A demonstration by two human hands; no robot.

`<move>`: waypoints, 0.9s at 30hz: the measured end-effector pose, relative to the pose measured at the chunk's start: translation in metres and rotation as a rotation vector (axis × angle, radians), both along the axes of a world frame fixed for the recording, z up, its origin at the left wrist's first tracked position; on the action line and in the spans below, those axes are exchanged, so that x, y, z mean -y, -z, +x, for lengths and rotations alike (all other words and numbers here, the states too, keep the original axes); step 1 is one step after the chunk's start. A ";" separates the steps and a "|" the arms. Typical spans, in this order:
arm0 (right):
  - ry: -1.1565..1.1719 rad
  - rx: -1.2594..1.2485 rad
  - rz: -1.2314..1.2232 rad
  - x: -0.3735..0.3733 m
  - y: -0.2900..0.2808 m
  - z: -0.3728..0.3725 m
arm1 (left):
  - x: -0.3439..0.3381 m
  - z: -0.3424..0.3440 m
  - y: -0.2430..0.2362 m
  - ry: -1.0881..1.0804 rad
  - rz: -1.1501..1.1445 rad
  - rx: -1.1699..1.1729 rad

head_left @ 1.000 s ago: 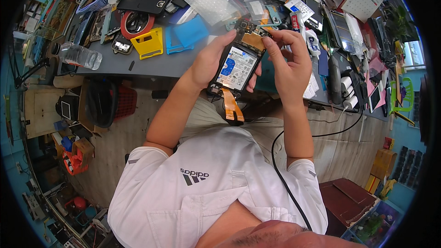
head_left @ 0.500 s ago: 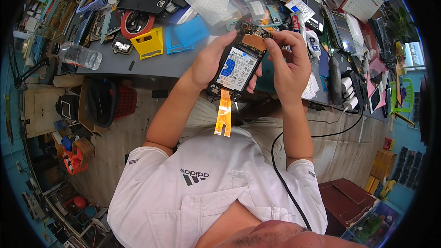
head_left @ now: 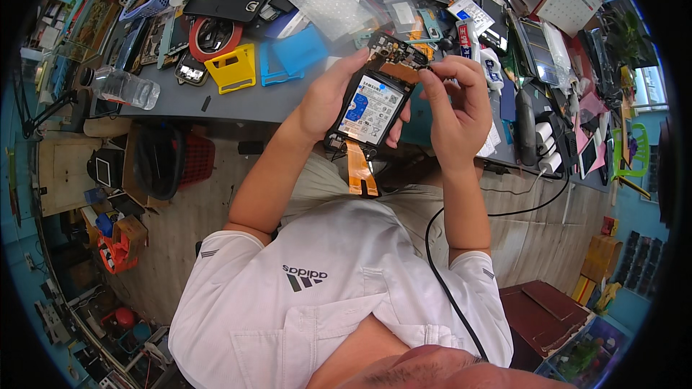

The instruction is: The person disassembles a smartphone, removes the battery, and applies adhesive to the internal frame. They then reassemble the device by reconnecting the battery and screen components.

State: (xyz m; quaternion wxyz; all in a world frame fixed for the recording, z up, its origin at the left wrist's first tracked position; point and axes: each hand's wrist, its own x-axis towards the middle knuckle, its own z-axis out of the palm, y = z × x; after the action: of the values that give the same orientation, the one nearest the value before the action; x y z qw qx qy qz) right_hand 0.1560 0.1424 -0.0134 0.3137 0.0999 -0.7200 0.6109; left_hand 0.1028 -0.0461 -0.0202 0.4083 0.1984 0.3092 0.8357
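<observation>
An opened phone (head_left: 367, 104) lies tilted in my left hand (head_left: 322, 103). The fingers are wrapped under it and the thumb runs along its left edge. Its white-and-blue labelled battery (head_left: 370, 109) faces up. Above the battery show a copper-coloured patch (head_left: 398, 72) and the bare circuit board (head_left: 395, 49). From the lower end hangs an orange flex cable (head_left: 358, 169). My right hand (head_left: 458, 104) is closed at the phone's upper right edge, thumb and forefinger pinched together. What they pinch, if anything, is too small to make out.
Yellow (head_left: 232, 68) and blue plastic holders (head_left: 299, 50) lie on the grey bench (head_left: 169, 90), with a red tape roll (head_left: 215, 37) behind. A clear bottle (head_left: 126, 88) lies at the left. Phone parts crowd the back; a power strip (head_left: 549, 148) sits right. A black cable (head_left: 447, 288) crosses my shirt.
The phone has tilted, so more of the circuit board shows and the copper patch looks narrower. The flex cable's end has swung up and right. My right fingers stay at the upper edge.
</observation>
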 end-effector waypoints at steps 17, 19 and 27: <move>-0.066 0.073 -0.272 0.001 0.004 0.009 | 0.000 0.001 0.000 -0.005 -0.006 0.035; -0.066 0.105 -0.306 0.001 0.004 0.010 | 0.000 0.001 0.000 -0.006 -0.009 0.037; -0.140 0.254 -0.439 0.004 -0.009 0.005 | 0.000 0.002 -0.001 -0.044 -0.019 0.032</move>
State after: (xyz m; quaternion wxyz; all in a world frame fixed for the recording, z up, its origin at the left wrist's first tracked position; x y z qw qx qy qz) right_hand 0.1609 0.1383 -0.0041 0.1920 0.0016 -0.5951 0.7804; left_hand 0.1043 -0.0458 -0.0197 0.3965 0.1743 0.3148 0.8446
